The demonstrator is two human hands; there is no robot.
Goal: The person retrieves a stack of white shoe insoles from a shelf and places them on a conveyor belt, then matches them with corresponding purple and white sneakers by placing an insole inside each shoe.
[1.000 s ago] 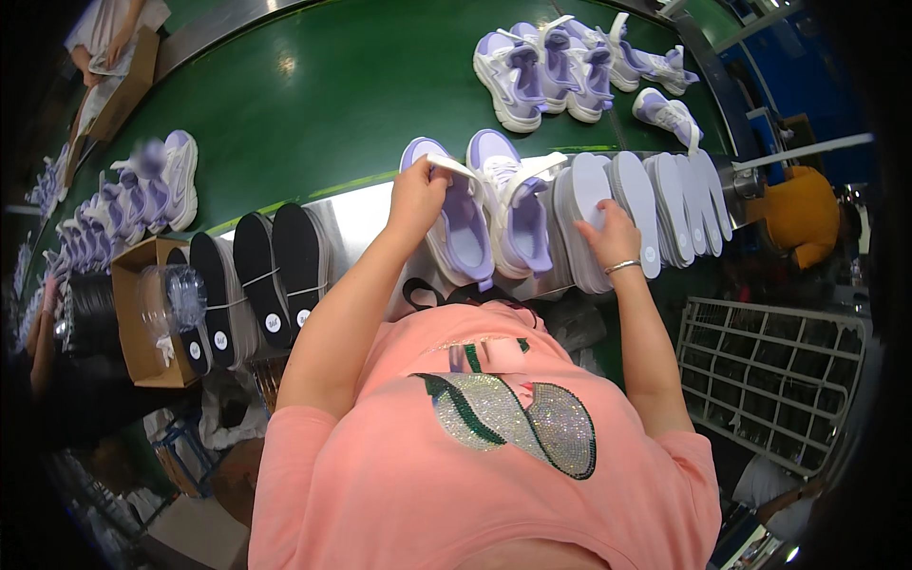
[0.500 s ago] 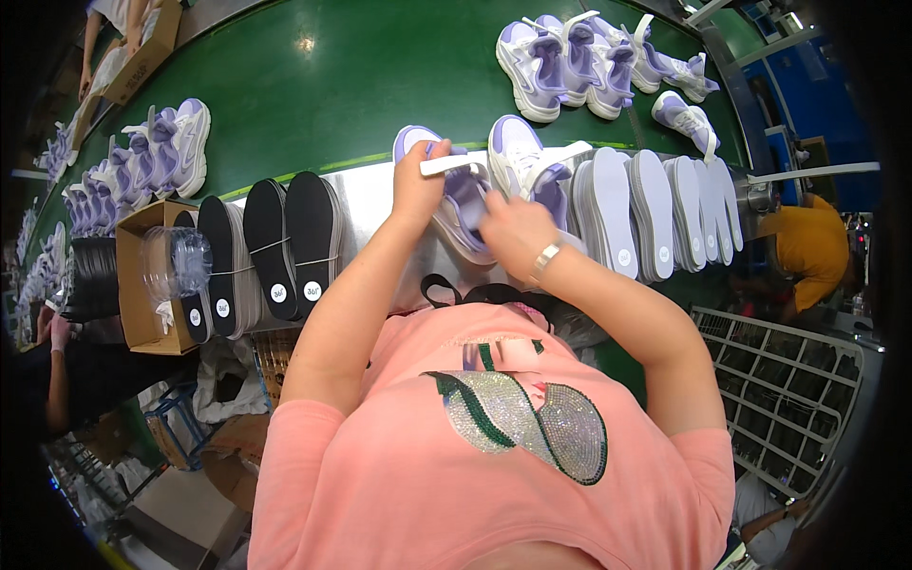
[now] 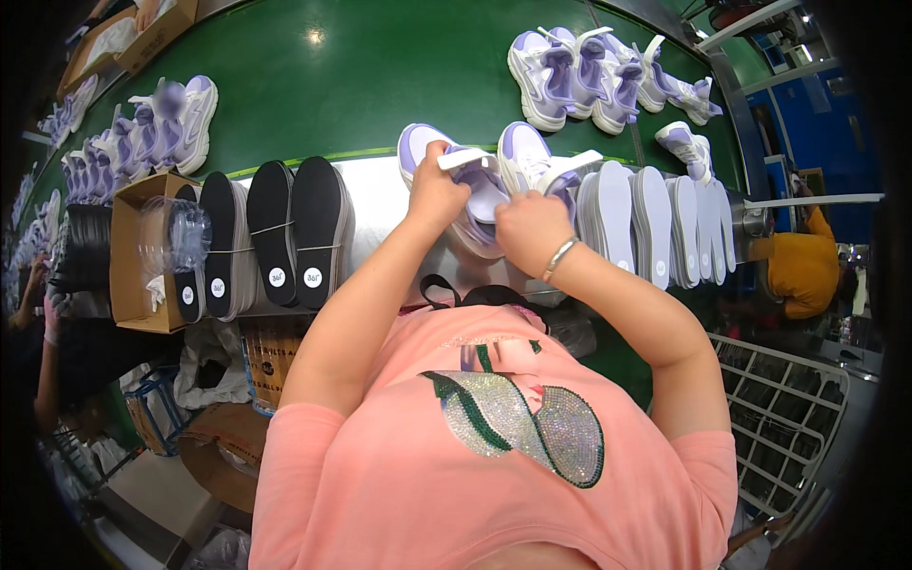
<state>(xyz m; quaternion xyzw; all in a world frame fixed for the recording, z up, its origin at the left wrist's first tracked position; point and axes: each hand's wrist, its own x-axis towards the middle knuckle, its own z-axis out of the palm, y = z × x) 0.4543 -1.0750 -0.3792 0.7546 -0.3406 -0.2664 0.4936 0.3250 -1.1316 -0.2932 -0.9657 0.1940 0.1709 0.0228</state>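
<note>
On the metal ledge in front of me, a white and lilac sneaker [image 3: 414, 144] tilts with its toe away from me. My left hand [image 3: 439, 193] is closed round its side by the raised white strap [image 3: 467, 158]. A pale insole-like surface [image 3: 484, 201] shows inside the shoe's opening. My right hand [image 3: 534, 231], a bracelet on its wrist, is curled at the heel side of that opening. Its fingertips are hidden, so what it pinches cannot be made out. Just right of this shoe stands its like, a second sneaker [image 3: 522, 147], partly covered by my right hand.
Stacks of pale insoles [image 3: 613, 214] stand at right; black insoles [image 3: 273, 228], some banded, stand at left. Beside them is a cardboard box [image 3: 142, 294] with clear plastic. More sneakers [image 3: 570, 76] rest on the green table [image 3: 380, 76], with another row [image 3: 157, 138] at far left.
My right hand has drawn into a tighter curl at the shoe's opening. A pale surface now shows more plainly inside. My left hand keeps its hold, and the view has shifted slightly.
</note>
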